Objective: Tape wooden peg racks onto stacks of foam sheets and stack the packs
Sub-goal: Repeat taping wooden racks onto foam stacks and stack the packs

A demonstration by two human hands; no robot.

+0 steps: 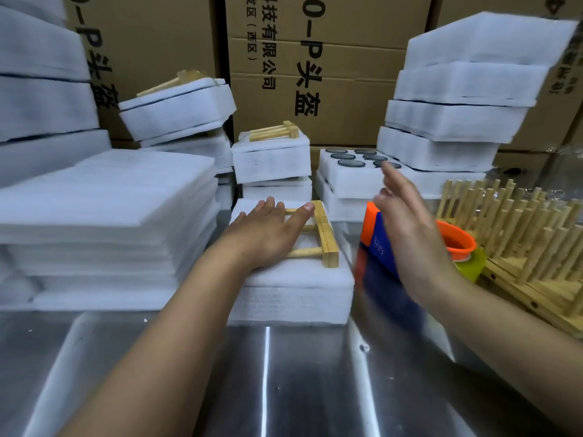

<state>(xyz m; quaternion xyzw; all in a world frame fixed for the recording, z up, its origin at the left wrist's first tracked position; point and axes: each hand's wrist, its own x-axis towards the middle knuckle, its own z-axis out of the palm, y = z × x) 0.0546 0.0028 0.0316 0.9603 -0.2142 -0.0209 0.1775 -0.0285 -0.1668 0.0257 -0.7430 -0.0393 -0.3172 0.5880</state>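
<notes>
left hand (268, 234), fingers straight, pressed pale wooden peg rack (326, 234) on white foam sheets (296, 294); right hand (407, 222) hovered likewise; white foam tray (334, 179) held dark round discs (351, 163)

Found pale wooden peg rack (325, 234) lying flat, pegs horizontal, atop squared stack of white foam sheets (293, 294) at front centre; noted finished pack (273, 160), rack on top, stacked just behind, and tilted pack (176, 111), likewise rack-topped, farther left.

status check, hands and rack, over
Left hand flat on rack, rack atop foam stack. Right hand raised beside tape dispenser, fingers straight, blurred; grip unclear. Nothing in the way.
</notes>
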